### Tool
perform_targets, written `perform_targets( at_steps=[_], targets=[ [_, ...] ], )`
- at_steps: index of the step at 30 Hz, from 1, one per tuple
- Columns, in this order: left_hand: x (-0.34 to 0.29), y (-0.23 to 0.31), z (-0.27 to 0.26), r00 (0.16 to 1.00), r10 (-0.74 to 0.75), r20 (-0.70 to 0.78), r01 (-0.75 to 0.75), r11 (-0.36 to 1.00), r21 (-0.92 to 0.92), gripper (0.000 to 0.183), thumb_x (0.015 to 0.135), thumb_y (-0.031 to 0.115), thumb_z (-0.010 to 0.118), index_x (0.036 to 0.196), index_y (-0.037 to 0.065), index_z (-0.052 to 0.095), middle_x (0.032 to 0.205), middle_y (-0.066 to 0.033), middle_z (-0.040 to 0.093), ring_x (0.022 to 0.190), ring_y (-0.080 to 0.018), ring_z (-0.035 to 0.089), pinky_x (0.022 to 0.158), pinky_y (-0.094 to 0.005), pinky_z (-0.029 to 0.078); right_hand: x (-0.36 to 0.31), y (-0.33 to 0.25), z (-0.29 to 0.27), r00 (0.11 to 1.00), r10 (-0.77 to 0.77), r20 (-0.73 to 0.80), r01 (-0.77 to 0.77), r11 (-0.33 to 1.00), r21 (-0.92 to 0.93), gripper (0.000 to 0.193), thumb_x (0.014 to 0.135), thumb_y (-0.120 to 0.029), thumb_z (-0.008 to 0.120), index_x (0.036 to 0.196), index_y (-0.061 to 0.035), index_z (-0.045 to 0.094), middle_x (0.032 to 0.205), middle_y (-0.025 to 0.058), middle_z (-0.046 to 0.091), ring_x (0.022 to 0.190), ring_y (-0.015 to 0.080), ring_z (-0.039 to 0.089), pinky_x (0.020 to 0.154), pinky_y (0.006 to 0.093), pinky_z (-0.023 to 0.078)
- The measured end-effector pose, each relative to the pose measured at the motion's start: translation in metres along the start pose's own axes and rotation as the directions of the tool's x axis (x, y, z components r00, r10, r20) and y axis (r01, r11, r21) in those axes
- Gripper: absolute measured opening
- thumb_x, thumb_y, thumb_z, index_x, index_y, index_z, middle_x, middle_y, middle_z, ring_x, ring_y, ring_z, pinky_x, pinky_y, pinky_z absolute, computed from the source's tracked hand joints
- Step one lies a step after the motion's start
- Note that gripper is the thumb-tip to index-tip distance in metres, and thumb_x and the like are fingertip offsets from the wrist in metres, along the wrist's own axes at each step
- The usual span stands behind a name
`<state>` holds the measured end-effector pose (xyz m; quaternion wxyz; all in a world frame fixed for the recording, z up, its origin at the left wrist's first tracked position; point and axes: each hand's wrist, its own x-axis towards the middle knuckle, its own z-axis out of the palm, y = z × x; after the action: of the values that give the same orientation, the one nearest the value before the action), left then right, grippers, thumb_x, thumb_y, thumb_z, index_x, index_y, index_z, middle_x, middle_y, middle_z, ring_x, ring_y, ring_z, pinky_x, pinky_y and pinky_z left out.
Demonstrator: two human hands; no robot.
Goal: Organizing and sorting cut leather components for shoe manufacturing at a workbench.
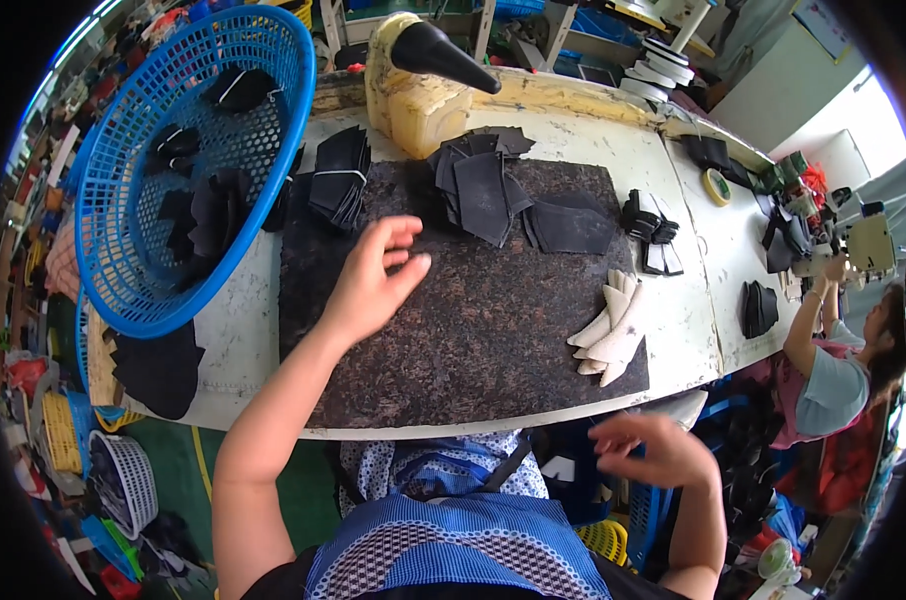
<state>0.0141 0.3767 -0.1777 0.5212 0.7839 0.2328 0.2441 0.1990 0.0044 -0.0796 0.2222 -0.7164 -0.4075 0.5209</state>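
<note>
Above the dark speckled mat (443,350), my left hand (378,280) is open, its fingers loosely bent and nothing between them. Just beyond it stands a bundle of black cut pieces (340,175) tied with a pale band. A loose fan of black pieces (481,198) lies at the mat's far middle, beside another black stack (573,225). Cream cut pieces (613,330) are spread at the mat's right side. My right hand (663,450) hangs past the table's near edge with fingers curved and apart; no object shows in it.
A large blue basket (298,110) with black pieces leans at the left. Behind the mat stands a yellowed container (423,105) with a black nozzle. A tape roll (716,187) and small black bundles (760,310) lie right. A person (838,385) works at the far right.
</note>
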Motion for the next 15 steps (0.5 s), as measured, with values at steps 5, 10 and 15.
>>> perform_targets(
  at_steps=[5,10,15],
  targets=[
    [0.067,-0.001,-0.007,0.912,-0.41,-0.018,0.393,0.884,-0.251,0.093,0.094,0.043,0.077,0.156,-0.009,0.03,0.147,-0.0248,0.052,0.132,-0.0263,0.056,0.104,-0.0366,0.051,0.122,-0.027,-0.083,0.783,-0.487,-0.387,0.324,0.85,-0.414,0.044,0.083,-0.004,0.079,0.125,-0.0044,0.068,0.123,0.0133,0.07,0.114,0.0266,0.068,0.101,0.0371,0.053],
    [0.112,-0.014,0.008,0.87,-0.492,-0.021,0.493,0.87,0.011,0.121,0.075,0.056,0.09,0.153,-0.014,0.03,0.14,-0.0221,0.058,0.124,-0.0261,0.061,0.1,-0.0351,0.052,0.226,-0.01,-0.149,0.723,-0.457,-0.519,-0.015,0.74,-0.673,0.074,0.072,-0.023,0.087,0.138,-0.0057,0.057,0.123,0.0162,0.067,0.118,0.0348,0.063,0.103,0.0455,0.05],
    [0.136,-0.007,0.037,0.908,-0.415,-0.05,0.399,0.823,0.404,0.113,0.063,0.054,0.094,0.142,-0.012,0.046,0.146,-0.0331,0.049,0.142,-0.0403,0.046,0.117,-0.0416,0.041,0.227,0.007,-0.15,0.75,-0.524,-0.404,0.113,0.703,-0.702,0.052,0.076,-0.019,0.083,0.119,-0.0005,0.063,0.103,0.0217,0.069,0.108,0.0413,0.065,0.092,0.0464,0.053]
  ],
)
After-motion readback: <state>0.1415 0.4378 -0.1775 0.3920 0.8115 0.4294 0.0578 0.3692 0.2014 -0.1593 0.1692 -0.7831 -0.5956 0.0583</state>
